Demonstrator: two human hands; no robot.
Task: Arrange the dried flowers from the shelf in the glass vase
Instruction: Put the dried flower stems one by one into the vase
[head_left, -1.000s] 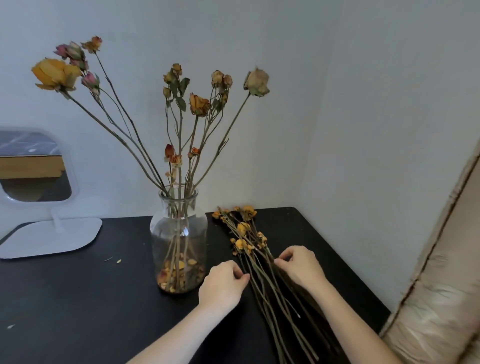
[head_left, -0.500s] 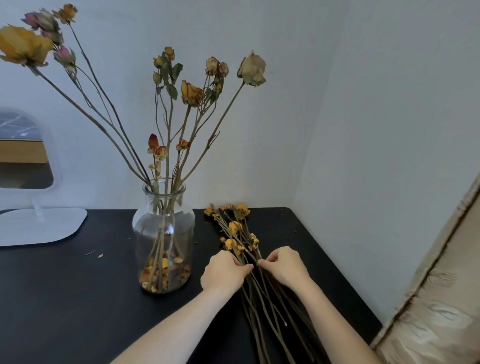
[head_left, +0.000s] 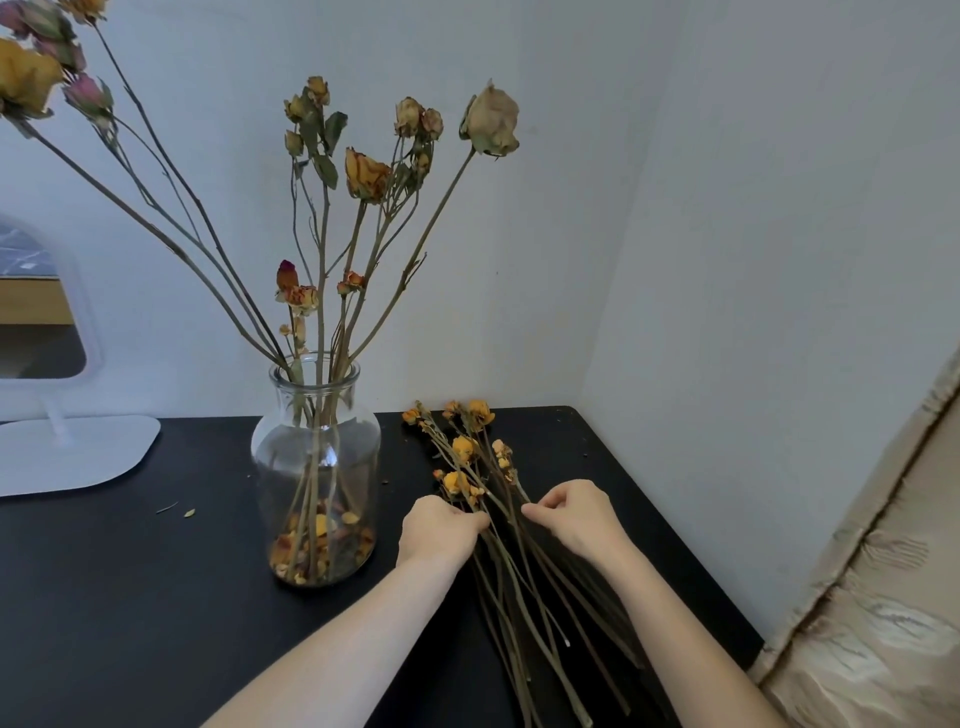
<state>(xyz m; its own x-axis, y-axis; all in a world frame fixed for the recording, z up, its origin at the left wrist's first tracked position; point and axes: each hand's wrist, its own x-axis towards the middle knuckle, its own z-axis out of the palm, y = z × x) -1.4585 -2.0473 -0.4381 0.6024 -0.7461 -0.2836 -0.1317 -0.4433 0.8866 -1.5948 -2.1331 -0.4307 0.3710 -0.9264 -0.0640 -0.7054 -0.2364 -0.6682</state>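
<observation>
A black table (head_left: 130, 597) holds a glass vase (head_left: 316, 467), already carrying many dried flowers (head_left: 363, 176), so the arranging looks well along. Just right of it, a loose bundle of orange-headed stems (head_left: 498, 519) lies flat, yet to go in. The left hand (head_left: 439, 530) and right hand (head_left: 574, 512) sit on the bundle, fingers pinched narrow around single stems, seemingly separating one out

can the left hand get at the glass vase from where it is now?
Probably yes. The left hand rests on the loose dried stems just right of the glass vase, and only bare black table lies between them. The stems standing in the vase fan out well above hand height.
</observation>
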